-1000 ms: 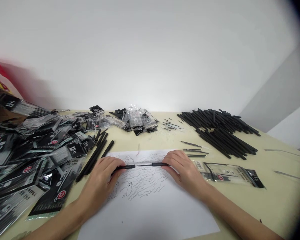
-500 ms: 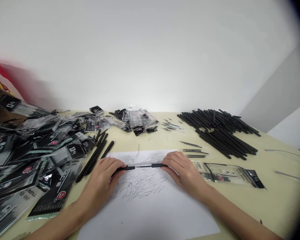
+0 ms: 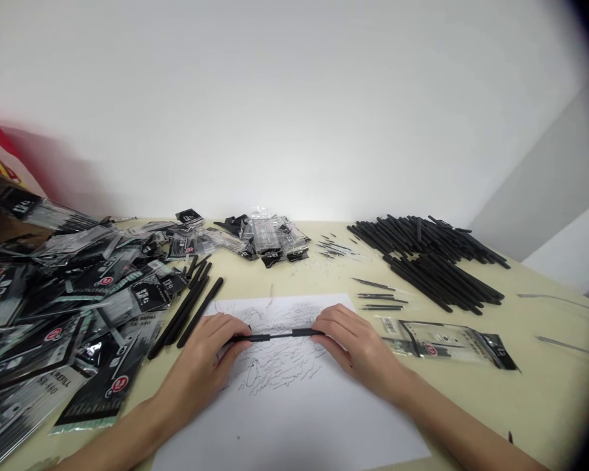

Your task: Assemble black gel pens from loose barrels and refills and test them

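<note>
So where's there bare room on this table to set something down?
Right of the paper, below the packet, the table is bare; a narrower strip runs behind the paper. The left is crowded with packets, the back right with black tubes.

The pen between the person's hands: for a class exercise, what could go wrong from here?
The pen's thin refill shows as a narrow stretch between the black parts held by the left hand and right hand, so uneven pressure might bend it. Held low over the scribbled paper sheet, it might leave a stray ink mark. The loose black pen barrels lie close to the left hand and could be knocked into the heap of refill packets.
</note>
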The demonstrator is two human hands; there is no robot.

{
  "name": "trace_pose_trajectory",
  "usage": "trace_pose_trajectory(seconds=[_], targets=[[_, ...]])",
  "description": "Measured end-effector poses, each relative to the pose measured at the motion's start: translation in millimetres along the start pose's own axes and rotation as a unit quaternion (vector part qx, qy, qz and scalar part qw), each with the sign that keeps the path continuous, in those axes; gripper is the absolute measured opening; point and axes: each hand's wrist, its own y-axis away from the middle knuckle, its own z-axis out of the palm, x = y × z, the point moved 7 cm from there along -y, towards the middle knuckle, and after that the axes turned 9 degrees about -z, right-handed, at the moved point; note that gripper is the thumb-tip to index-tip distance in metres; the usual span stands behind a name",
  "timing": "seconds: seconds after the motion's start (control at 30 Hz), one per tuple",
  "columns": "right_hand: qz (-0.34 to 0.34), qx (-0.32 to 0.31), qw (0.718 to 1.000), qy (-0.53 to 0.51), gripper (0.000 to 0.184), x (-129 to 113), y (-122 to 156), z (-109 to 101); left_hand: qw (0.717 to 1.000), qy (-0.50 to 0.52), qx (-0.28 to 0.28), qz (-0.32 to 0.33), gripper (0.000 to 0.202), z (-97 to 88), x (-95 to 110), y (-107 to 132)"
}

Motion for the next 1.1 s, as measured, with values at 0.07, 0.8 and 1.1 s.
trace_pose_trajectory(seconds=[0.07, 0.8, 1.1], targets=[[-0.003, -0.003, 1.000, -0.007, 0.010, -3.3, -0.1, 2.9, 1.000, 0.014, -0.018, -0.002, 0.006, 1.9, 2.4, 0.6], [-0.010, -0.020, 1.000, -0.001, 0.016, -23.1, 1.8, 13.9, 0.990, 0.092, -0.081, -0.064, 0.011, 8.6, 6.7, 2.7], [-0.009, -0.029, 1.000, -0.005, 0.016, -21.9, 3.8, 16.0, 0.991, 0.089, -0.083, -0.047, 0.011, 7.4, 9.0, 4.4]])
